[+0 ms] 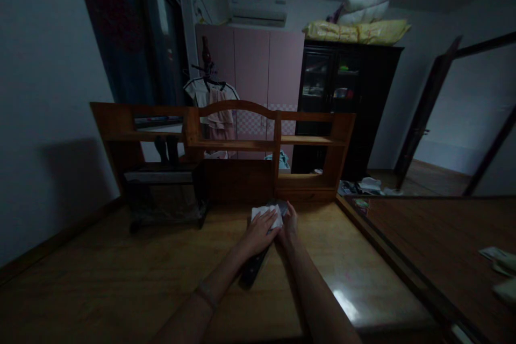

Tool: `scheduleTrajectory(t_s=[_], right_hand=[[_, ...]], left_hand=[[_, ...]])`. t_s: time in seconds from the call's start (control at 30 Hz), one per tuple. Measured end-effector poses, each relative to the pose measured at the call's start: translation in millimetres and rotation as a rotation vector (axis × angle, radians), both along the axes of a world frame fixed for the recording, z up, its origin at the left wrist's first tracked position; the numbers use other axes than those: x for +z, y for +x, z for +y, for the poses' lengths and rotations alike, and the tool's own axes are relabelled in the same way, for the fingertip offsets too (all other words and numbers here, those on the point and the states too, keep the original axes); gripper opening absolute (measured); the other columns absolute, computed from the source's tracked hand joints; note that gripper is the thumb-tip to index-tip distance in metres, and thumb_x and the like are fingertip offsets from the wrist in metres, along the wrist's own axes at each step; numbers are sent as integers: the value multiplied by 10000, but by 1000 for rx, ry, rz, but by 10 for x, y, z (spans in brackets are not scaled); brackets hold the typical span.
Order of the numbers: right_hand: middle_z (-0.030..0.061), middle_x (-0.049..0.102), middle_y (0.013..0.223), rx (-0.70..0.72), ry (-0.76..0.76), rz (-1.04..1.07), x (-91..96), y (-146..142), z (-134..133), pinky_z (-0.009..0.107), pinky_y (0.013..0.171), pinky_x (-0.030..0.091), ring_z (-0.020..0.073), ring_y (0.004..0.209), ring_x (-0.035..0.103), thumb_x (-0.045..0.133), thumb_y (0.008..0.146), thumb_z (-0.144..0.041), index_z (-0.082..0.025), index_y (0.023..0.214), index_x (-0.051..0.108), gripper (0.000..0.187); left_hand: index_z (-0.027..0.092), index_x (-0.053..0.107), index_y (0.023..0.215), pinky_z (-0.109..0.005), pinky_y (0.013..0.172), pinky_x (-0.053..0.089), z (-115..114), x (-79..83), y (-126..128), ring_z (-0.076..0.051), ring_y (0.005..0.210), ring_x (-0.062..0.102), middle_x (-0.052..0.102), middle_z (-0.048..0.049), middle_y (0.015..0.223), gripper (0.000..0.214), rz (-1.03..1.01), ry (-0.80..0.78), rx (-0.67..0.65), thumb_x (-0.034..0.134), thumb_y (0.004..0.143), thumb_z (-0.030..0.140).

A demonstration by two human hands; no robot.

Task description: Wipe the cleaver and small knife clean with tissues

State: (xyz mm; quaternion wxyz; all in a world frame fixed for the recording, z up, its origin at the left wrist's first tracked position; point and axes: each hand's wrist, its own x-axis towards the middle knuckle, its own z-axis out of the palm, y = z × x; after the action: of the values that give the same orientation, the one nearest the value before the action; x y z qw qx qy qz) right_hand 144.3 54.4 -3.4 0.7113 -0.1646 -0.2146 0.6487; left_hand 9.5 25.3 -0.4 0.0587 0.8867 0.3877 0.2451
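Observation:
My left hand [262, 231] lies over a folded white cloth or tissue [263, 210], its fingers pressing it against a long dark object [253, 270]. That object slants across the wooden board, its near end towards me; too dim to name, it shows a few faint lighter spots. My right hand [289, 223] is curled round the far end, beside the cloth, where a grey-blue part [282, 206] shows. Both hands almost touch. The right palm and the middle of the dark object are hidden.
A wooden headboard with shelves [237, 145] rises beyond the wooden board [161, 279]. At left on the board stands a dark boxy object [163, 199]. A raised wooden rail [379, 250] runs along the right. Pale cloths [503, 263] lie far right.

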Motion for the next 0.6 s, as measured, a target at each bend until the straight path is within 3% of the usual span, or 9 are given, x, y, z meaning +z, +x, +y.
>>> scheduleTrajectory(t_s=[0.6], right_hand=[[20,736,698,54,-84,57,-37,3,27,304,729,542,193,673,693,593,820,-337,-186,759,670,180]], left_hand=[[251,372,1462,-429,1190,194,26,-42,-16,-194,1442,254,322,-52,1544,557,2,-18,-20,309,973,511]])
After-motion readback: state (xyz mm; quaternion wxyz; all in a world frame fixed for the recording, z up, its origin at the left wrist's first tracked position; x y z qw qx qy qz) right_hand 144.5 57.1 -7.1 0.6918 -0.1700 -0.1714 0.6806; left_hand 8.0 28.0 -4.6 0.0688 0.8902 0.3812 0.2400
